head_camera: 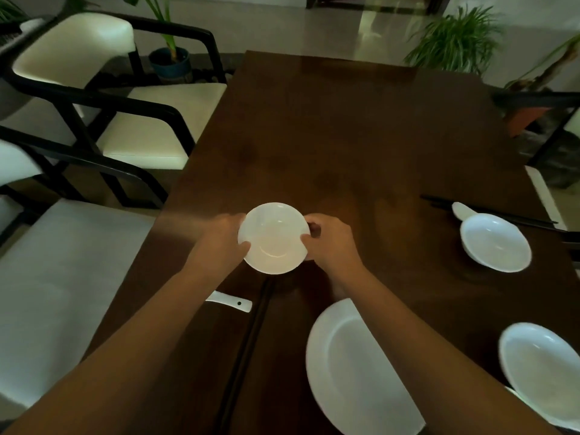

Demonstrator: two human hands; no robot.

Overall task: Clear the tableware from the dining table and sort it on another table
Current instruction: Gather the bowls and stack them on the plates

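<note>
A small white bowl (273, 238) is held over the dark wooden dining table (345, 136). My left hand (221, 243) grips its left rim and my right hand (329, 241) grips its right rim. Under my left forearm lies a white spoon (232, 302), partly hidden, beside black chopsticks (251, 337). A large white plate (354, 368) sits near the front edge, partly covered by my right forearm. Two more white bowls stand at the right, one farther back (496, 241) and one near the front (543, 368). A second spoon (461, 210) and chopsticks (489, 208) lie by the farther bowl.
Black-framed chairs with cream cushions (150, 127) line the table's left side, and another chair (552, 120) stands at the right. Potted plants (455, 39) stand on the pale floor beyond the table's far end.
</note>
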